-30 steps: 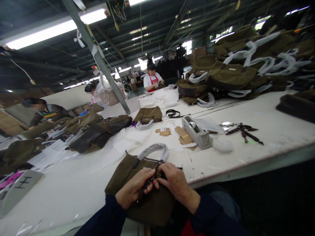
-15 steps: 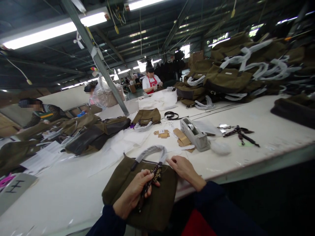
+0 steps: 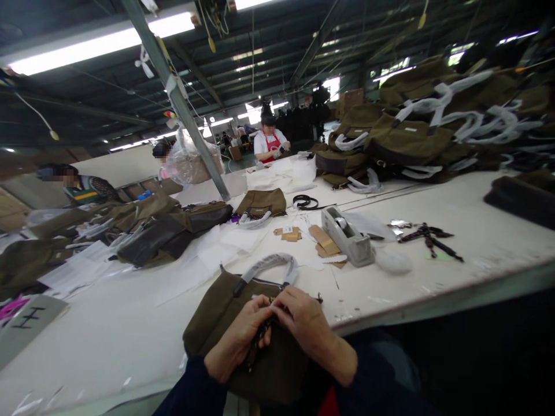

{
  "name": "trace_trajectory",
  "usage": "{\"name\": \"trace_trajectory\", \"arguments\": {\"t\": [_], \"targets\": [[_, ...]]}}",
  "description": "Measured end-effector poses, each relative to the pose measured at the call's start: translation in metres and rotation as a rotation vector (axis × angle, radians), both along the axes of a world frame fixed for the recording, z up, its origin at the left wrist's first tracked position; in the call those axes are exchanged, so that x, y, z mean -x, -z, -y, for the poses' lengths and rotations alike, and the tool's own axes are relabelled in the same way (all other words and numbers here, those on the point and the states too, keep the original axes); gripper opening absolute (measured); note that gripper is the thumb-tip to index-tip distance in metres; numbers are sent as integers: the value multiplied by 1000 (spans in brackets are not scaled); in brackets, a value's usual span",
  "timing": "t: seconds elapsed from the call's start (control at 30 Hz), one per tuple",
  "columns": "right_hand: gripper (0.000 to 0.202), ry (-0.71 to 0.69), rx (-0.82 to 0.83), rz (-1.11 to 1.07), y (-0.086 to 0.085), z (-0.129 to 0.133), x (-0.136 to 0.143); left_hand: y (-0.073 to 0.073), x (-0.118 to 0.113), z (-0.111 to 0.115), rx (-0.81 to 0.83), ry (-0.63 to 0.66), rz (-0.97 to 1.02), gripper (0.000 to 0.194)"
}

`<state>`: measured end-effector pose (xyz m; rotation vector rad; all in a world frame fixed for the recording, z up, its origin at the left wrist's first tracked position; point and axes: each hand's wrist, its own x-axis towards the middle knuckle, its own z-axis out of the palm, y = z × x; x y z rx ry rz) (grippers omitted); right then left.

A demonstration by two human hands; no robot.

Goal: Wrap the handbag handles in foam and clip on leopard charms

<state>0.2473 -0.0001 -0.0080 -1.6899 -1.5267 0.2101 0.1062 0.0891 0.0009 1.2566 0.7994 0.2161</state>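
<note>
An olive-green handbag rests at the near table edge, its handle wrapped in clear plastic and standing up. In front of the bag, my left hand is closed on a dark leopard-patterned bag charm, whose lower end hangs below the fingers. My right hand is brought up against the left fingertips, thumb and forefinger pinched at the top of the charm. What exactly the right fingers grip is hidden behind them.
A grey tape dispenser and brown card tags lie beyond the hands. More dark charms are on the right. Olive bags are piled at the back right, others at left. A co-worker stands across the table.
My right hand has moved left from the handle's base to meet the left hand at the charm. The left hand keeps its hold. The view has shifted slightly.
</note>
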Motion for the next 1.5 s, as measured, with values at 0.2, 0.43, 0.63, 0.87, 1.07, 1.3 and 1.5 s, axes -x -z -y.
{"name": "trace_trajectory", "arguments": {"t": [0.2, 0.43, 0.63, 0.87, 1.07, 1.3, 1.5], "targets": [[8, -11, -66, 164, 19, 5, 16, 2, 5, 2, 6, 2, 70, 27], [9, -36, -122, 343, 22, 3, 21, 2, 4, 0, 8, 30, 55, 38], [11, -115, -83, 425, 25, 7, 18, 10, 4, -3, -11, 53, 60, 39], [8, -197, -4, 172, -48, -28, -18, 7, 4, 2, 2, 42, 129, 35], [15, -96, 106, 290, -61, -153, -42, 15, 4, 0, 52, 37, 153, 39], [37, -95, 301, 396, -15, -256, -31, 24, 3, -8, 60, 90, 119, 49], [33, -99, 405, 487, 11, -290, -29, 44, 1, -19, 48, 105, 137, 53]]}}
